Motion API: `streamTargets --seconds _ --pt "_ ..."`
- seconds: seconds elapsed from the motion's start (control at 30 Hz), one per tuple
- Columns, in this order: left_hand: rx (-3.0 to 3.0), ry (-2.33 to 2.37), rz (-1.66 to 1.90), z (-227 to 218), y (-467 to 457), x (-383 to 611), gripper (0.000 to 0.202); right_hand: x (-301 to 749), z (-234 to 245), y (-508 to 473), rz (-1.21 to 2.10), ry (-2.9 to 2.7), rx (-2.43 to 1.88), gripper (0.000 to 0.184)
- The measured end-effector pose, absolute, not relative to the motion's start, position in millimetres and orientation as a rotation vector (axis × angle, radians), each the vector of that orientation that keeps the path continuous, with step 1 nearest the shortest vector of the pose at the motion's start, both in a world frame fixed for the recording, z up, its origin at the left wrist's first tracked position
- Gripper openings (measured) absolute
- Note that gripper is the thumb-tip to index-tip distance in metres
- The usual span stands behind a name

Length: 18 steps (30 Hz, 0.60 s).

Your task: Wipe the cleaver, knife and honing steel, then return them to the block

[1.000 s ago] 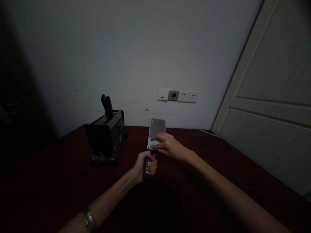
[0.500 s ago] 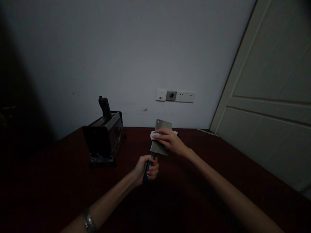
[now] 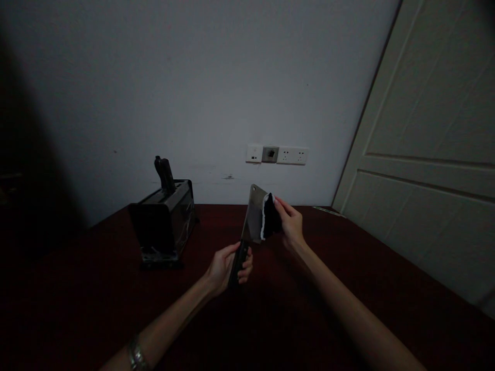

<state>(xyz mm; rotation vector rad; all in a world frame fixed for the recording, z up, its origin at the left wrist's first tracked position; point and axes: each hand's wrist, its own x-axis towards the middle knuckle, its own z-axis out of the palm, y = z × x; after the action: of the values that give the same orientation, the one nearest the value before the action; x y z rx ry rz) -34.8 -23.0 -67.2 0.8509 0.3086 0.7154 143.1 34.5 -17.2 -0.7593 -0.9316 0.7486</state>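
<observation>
My left hand (image 3: 229, 267) is wrapped round the black handle of a cleaver (image 3: 253, 215), whose broad metal blade points up and away from me, with a small hole near its far corner. A cloth (image 3: 272, 219), black with a white edge, hangs by the right side of the blade and hides part of it. The fingers of my right hand (image 3: 291, 219) pinch the cloth at its upper right. Whether the cloth touches the blade there, I cannot tell.
A dark knife block (image 3: 164, 219) with black handles sticking up stands at left on the dark red table (image 3: 216, 324). Behind is a pale wall with a row of sockets (image 3: 277, 154). A light panelled door (image 3: 417, 170) rises along the right side.
My right hand has moved right from across the blade, and the cloth now hangs at the blade's right side with its black face showing. The left thumb has shifted up along the handle.
</observation>
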Motion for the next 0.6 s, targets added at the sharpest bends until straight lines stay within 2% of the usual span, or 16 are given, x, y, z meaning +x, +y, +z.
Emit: streamTargets --seconds 0.17,0.47,0.6 --pt "0.884 0.431 0.798 -65 -20 -37 0.031 154 -14 29 0.918 -0.699 -0.651 0.035" --pt "1.019 0.613 1.006 -71 -17 -30 0.028 176 -13 23 1.124 -0.668 -0.611 0.026" --pt "1.118 0.746 1.083 -74 -16 -28 0.031 185 -13 20 1.230 -0.675 -0.611 0.036"
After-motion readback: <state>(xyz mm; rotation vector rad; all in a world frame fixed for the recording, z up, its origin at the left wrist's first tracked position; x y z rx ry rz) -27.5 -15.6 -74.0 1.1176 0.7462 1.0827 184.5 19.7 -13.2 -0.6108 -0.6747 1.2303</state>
